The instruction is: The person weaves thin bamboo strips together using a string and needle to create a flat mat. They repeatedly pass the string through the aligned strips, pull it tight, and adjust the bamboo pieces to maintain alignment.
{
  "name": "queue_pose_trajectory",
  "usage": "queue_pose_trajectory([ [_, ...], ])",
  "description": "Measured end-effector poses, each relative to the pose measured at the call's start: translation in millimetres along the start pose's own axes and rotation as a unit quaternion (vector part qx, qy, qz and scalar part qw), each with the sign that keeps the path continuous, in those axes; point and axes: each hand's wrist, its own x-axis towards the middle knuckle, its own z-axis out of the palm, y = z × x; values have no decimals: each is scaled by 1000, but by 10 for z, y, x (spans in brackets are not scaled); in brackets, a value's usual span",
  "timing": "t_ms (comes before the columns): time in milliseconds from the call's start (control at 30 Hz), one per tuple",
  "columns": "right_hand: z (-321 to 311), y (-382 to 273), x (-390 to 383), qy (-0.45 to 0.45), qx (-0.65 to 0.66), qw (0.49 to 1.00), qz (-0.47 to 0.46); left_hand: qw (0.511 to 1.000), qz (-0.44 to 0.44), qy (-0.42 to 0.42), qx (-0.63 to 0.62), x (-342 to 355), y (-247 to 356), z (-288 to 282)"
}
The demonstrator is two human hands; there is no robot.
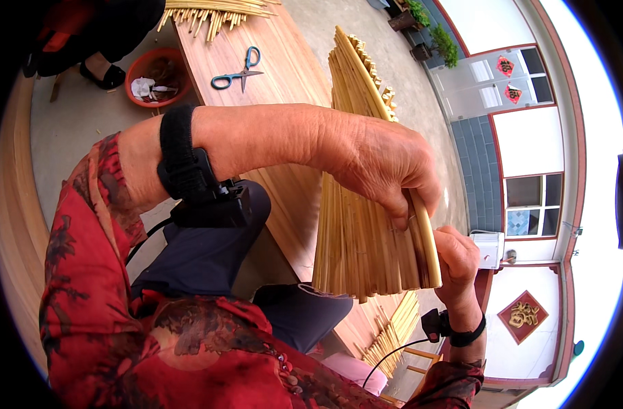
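Yellow stalk bundle (366, 238), pinched in the left grip (386, 160); whether the right grip (457, 262), partly hidden, clenches, I cannot tell.

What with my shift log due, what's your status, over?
Left hand gripping yellow stalk bundle. Right hand at bundle's right edge. Nothing visibly blocking; scissors lie apart on table.
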Motion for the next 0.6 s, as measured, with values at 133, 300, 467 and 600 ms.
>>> queue_pose_trajectory([
  [133, 31, -53, 35, -6, -11, 1000, 10, 1000, 10, 9, -10, -19, 2, 19],
  [300, 54, -94, 2, -16, -29, 999, 34, 999, 5, 23, -23, 8, -4, 32],
  [467, 82, 24, -74, 9, -21, 999, 39, 1000, 15, 19, -12, 109, -69, 30],
  [600, 14, 30, -122, 13, -24, 998, 55, 1000, 1, 3, -13, 183, -49, 30],
])
